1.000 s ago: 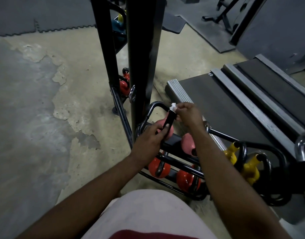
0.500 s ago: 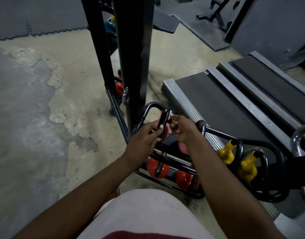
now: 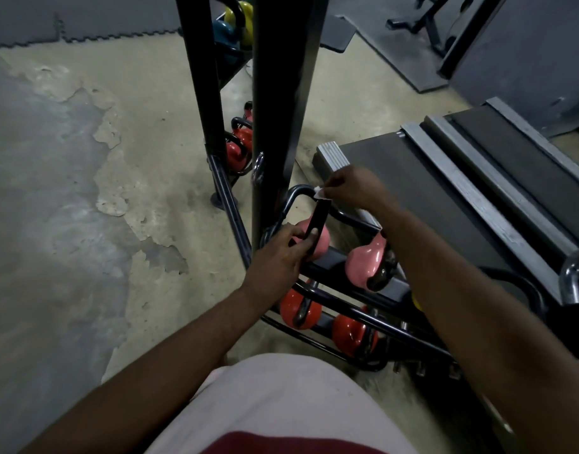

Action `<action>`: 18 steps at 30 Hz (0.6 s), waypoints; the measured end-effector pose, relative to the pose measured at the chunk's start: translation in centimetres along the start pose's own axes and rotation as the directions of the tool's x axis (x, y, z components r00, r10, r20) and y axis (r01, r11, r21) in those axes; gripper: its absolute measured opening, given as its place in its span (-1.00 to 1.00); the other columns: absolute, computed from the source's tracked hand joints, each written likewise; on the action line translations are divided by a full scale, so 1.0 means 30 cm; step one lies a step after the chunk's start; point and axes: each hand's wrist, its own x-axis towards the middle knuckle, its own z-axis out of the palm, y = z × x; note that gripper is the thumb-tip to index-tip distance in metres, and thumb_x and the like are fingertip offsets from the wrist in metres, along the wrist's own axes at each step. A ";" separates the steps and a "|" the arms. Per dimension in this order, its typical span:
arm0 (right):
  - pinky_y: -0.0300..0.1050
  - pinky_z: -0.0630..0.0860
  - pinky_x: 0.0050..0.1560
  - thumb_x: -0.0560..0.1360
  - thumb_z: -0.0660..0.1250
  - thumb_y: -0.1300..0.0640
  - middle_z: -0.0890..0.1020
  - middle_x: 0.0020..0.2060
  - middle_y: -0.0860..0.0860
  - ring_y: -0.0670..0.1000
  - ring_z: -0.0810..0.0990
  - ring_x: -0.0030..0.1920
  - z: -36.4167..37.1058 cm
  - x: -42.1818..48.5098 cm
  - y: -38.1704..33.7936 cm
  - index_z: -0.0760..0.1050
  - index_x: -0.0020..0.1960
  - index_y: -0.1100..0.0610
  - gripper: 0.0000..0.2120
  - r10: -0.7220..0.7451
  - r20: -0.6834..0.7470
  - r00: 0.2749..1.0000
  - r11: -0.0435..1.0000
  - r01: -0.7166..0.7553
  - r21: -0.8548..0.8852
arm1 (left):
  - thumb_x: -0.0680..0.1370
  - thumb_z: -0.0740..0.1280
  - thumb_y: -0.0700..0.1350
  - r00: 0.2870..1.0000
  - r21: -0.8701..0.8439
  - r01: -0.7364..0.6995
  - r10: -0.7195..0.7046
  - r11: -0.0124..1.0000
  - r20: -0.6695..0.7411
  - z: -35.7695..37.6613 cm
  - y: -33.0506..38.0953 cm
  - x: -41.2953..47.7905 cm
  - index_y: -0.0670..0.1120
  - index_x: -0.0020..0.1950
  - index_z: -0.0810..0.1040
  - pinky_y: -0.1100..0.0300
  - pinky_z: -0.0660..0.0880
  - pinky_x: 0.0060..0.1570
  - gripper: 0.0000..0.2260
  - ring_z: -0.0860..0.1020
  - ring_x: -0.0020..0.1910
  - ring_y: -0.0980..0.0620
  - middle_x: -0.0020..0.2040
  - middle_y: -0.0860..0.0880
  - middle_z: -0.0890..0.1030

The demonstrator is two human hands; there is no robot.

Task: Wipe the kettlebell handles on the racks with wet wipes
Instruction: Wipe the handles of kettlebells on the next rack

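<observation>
1. The right hand (image 3: 350, 187) pinches a white wet wipe (image 3: 319, 192) against the top of a black handle (image 3: 319, 217), with its fingers closed on the cloth.
2. The left hand (image 3: 279, 257) clasps the lower end of that handle, with its fingers curled round it.
3. The handle belongs to a pink kettlebell (image 3: 321, 241), which sits at the end of the rack (image 3: 334, 263) on its upper shelf.
4. A second pink kettlebell (image 3: 363, 265) lies just beside it on the same shelf.
5. Orange kettlebells (image 3: 299, 311) sit on the tier below.
6. A black post (image 3: 275, 93) stands just left of the hands, and a treadmill (image 3: 412, 178) lies to the right.
</observation>
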 end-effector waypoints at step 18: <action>-0.03 0.54 0.05 0.47 0.44 -0.03 0.67 -0.04 -0.07 -0.03 0.59 0.00 -0.035 -0.006 -0.178 0.66 0.01 -0.01 -0.84 -0.076 0.476 0.876 0.789 0.345 -0.508 | 0.54 0.39 -0.17 0.999 -0.001 0.044 -0.044 0.999 -0.006 0.027 0.041 -0.005 -0.01 0.44 0.40 0.08 0.57 -0.36 -0.53 0.63 -0.21 -0.13 0.13 -0.16 0.57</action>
